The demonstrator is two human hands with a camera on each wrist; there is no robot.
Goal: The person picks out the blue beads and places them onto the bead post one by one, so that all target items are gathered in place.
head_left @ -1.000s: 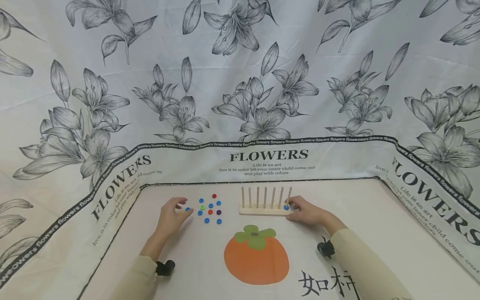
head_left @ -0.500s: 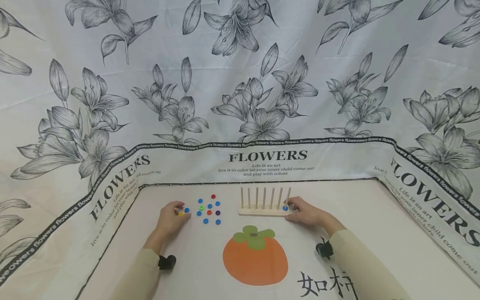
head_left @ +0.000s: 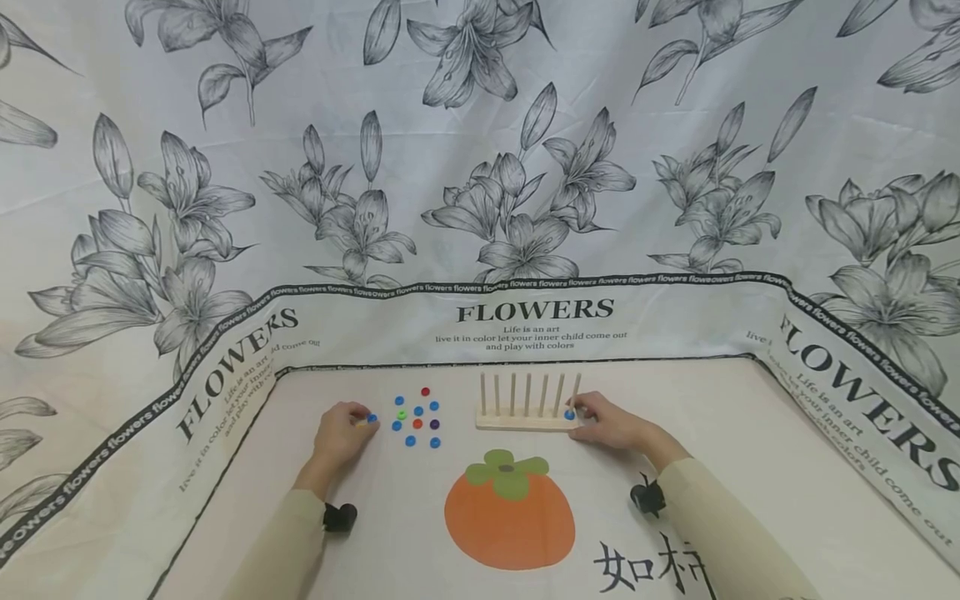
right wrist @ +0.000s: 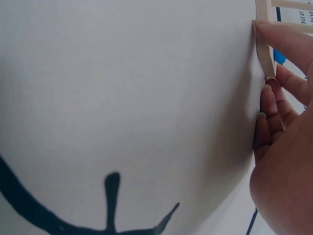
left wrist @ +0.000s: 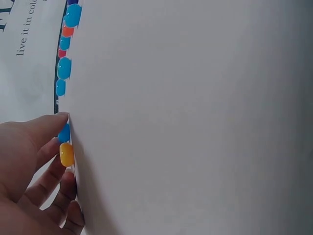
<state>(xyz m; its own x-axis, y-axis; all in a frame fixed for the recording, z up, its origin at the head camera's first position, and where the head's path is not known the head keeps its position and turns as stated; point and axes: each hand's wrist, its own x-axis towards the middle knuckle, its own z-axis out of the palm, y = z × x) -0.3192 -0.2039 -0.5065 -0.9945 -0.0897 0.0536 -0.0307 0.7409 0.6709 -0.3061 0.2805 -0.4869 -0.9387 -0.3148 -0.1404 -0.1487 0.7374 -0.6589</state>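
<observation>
Beside the loose beads, my left hand (head_left: 341, 437) has its thumb and index finger closed about a blue bead (head_left: 372, 418) low at the tabletop. A yellow bead (left wrist: 67, 154) lies just inside that hand, under the curled fingers. My right hand (head_left: 611, 422) grips the right end of a wooden peg rack (head_left: 517, 422), thumb in front and fingers behind. Thin upright pegs stand in a row along its base. Another blue bead (head_left: 569, 415) sits at the foot of the rightmost peg, partly hidden by the right fingers in the right wrist view.
Several loose beads lie between the left hand and the rack, among them a red bead (head_left: 425, 392), a green bead (head_left: 402, 415) and a purple bead (head_left: 434, 424). A printed persimmon (head_left: 510, 521) marks the cloth in front. A floral curtain (head_left: 525, 325) borders the table's back.
The left thumb and index finger, spread apart earlier, have come together around the blue bead. The right hand keeps its hold on the rack's end.
</observation>
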